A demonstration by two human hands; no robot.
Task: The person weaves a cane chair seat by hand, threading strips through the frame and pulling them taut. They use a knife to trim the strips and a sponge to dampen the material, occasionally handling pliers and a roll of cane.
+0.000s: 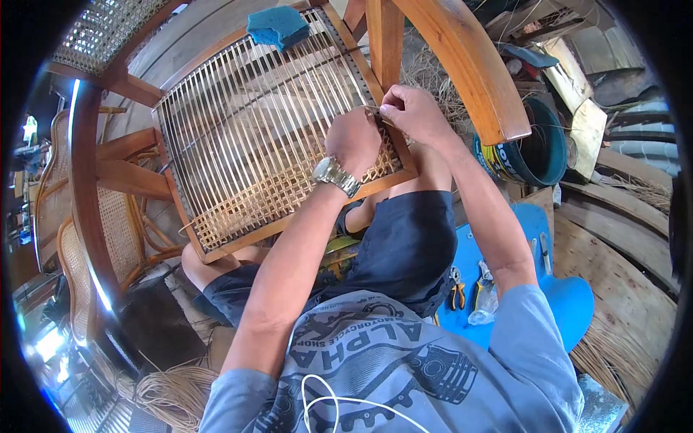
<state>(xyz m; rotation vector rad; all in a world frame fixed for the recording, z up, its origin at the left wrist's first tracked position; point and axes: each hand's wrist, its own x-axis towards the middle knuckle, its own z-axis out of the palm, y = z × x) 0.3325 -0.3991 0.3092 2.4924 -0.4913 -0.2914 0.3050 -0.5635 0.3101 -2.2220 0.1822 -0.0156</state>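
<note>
Across my lap rests a wooden chair frame (249,247) with a partly woven cane seat (245,130). Its strands run lengthwise, and a band of open lattice weave lies along the edge near me. My left hand (354,137), with a metal watch (336,177) at the wrist, is curled over the seat near its right rail; its fingertips are hidden. Just beside it my right hand (415,114) pinches at the rail, where a thin cane strand (373,109) shows between the two hands. A wet-looking blue sponge (278,27) lies on the far end of the seat.
A curved wooden armrest (469,65) arches at upper right, near my right hand. Pliers (458,290) lie on a blue plastic seat (570,296) by my right side. A green bucket (546,133) stands beyond. Coiled cane (170,390) sits at lower left.
</note>
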